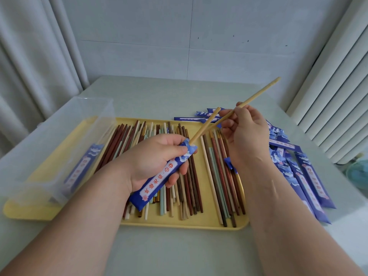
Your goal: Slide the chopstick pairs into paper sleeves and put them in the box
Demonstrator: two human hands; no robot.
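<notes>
Gripping a paper sleeve [159, 176] in left hand [151, 156], fingers [176, 179] curled round it, one chopstick [205, 126] partly inside; right hand [245, 134] pinching its mate [258, 94]. Seemingly one filled sleeve [79, 166] in box [93, 100]; many loose chopsticks [217, 176] unsleeved.

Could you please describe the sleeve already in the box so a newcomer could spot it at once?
Find the yellow tray of loose chopsticks; a clear plastic box stands on its left end. Inside lies one blue paper sleeve, the only one seen through plastic: another is in the left hand, and other sleeves lie to the right.
</notes>
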